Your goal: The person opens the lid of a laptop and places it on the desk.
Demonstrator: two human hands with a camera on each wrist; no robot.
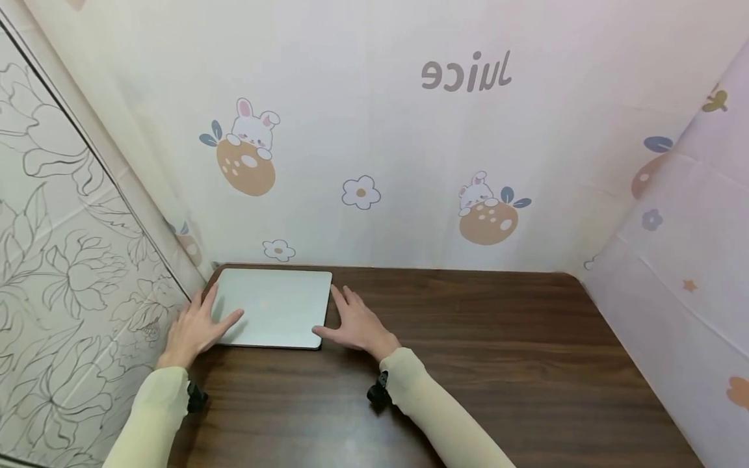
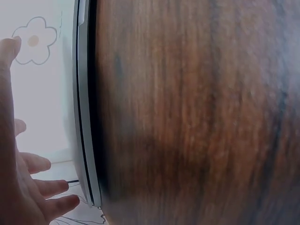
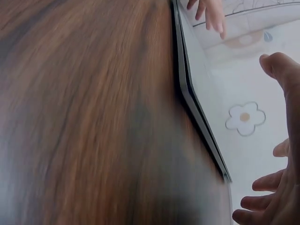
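A closed silver laptop (image 1: 272, 305) lies flat at the far left of the dark wooden table. In the head view, my left hand (image 1: 192, 330) is over its left edge, thumb pointing inward across the lid. At the opposite side, my right hand (image 1: 357, 325) is by the right edge, with the thumb near the front right corner. Both hands have spread fingers and hold nothing. The left wrist view shows the fingers (image 2: 49, 187) of that hand beside the laptop's thin edge (image 2: 84, 93). Whether either hand touches the laptop I cannot tell.
The brown wooden table (image 1: 497, 364) extends to the right. Behind it hangs a pale curtain (image 1: 409, 143) with rabbits, flowers and mirrored lettering. A flower-patterned white panel (image 1: 76, 273) borders the left side, and another printed cloth (image 1: 690, 260) the right. A small black device is strapped to each wrist.
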